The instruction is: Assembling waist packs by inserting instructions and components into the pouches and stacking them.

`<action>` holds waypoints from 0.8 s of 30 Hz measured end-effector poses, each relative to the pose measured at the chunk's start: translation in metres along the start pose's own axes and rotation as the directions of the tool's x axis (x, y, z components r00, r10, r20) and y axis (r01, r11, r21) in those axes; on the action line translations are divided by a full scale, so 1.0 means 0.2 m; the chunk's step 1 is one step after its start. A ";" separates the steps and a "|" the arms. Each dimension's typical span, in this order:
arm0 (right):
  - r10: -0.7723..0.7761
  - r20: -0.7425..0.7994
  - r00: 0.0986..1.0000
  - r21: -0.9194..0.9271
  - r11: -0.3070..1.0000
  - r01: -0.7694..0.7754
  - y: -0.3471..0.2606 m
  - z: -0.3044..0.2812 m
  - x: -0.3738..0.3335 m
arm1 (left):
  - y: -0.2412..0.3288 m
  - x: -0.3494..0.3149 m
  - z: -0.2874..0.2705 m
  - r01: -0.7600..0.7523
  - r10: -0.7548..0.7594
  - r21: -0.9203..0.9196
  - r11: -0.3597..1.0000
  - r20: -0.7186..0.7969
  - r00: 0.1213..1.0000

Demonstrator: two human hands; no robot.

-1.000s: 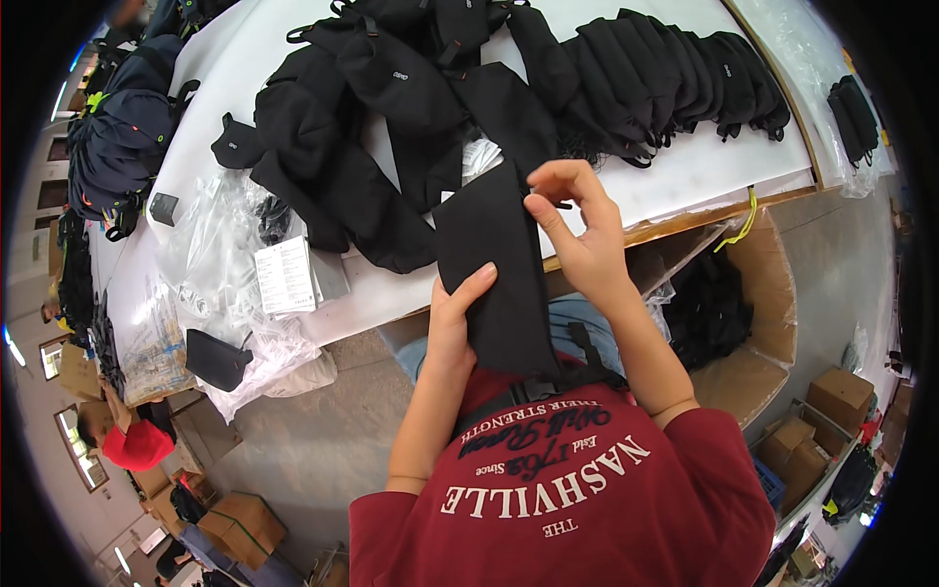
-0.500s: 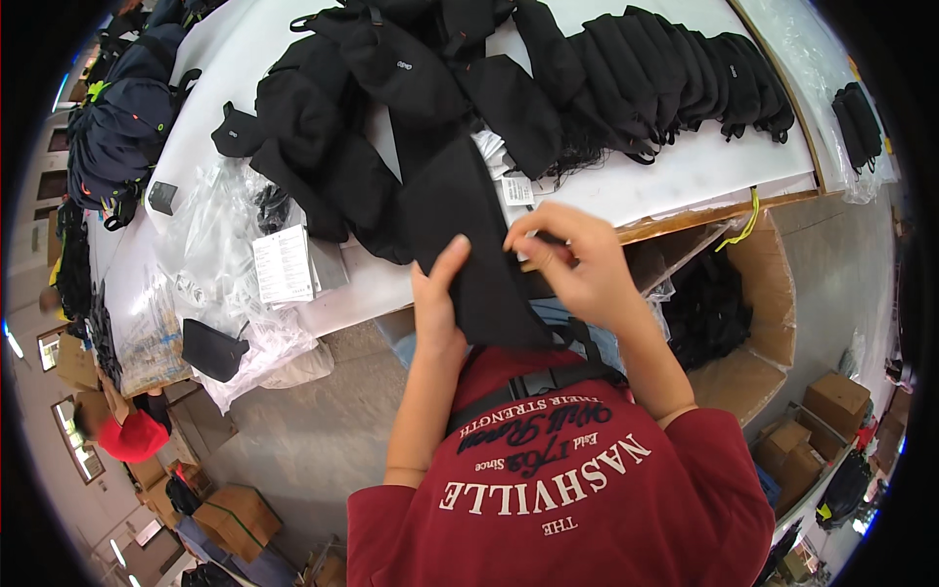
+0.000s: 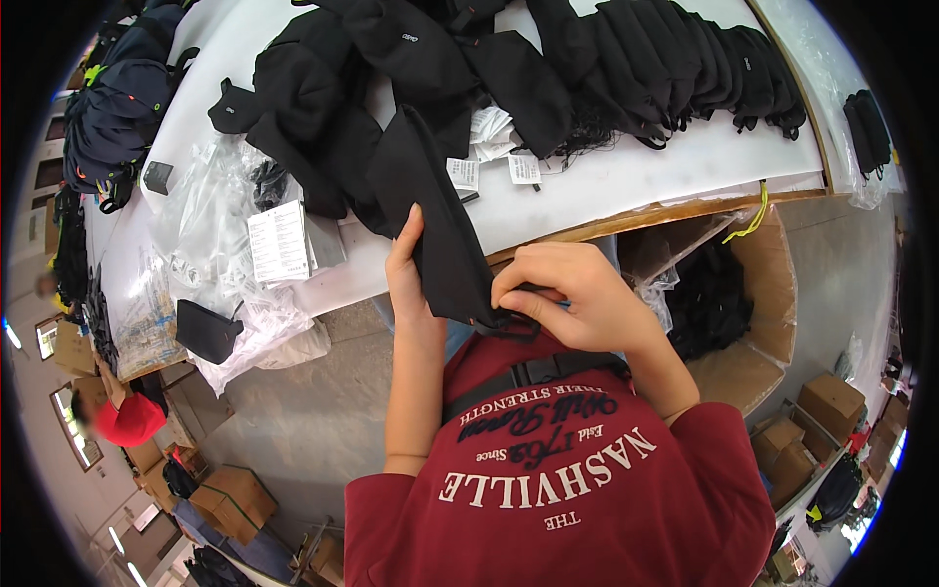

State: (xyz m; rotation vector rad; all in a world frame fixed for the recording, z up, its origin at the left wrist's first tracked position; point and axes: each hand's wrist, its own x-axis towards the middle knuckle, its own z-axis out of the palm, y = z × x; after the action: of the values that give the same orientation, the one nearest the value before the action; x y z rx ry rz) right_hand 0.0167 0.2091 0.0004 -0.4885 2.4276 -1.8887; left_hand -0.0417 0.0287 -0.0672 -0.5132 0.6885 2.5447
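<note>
A black fabric pouch (image 3: 435, 230) slants between the two hands, its far end over the white worktop (image 3: 567, 210). The left hand (image 3: 407, 279) clasps its left side, thumb raised, other fingers largely hidden behind. The right hand (image 3: 579, 293) has curled fingers pinched at the near end. White tags (image 3: 492, 134) lie beyond.

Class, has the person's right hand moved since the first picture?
Yes: the right hand has moved down the picture, from overlapping the white tabletop to below its wooden edge.
</note>
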 end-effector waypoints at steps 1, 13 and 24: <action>-0.002 0.040 0.999 -0.022 1.000 0.003 0.00 0.00 0.00 | 0.00 0.00 0.00 0.005 -0.006 -0.015 1.000 -0.046 0.999; -0.009 -0.021 1.000 -0.052 0.999 0.008 -0.03 0.03 0.02 | 0.00 0.02 -0.03 -0.022 0.026 0.140 0.990 -0.027 0.999; -0.227 0.122 0.966 -0.720 0.650 0.244 0.03 -0.05 0.05 | 0.01 -0.10 0.09 0.082 -0.082 -0.018 0.996 0.000 0.997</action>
State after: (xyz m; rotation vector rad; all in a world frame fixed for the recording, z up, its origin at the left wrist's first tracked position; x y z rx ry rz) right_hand 0.0047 0.2169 -0.0016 -0.8706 3.1643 -0.8211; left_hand -0.0296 0.0308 -0.0424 -0.5372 0.6328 2.4762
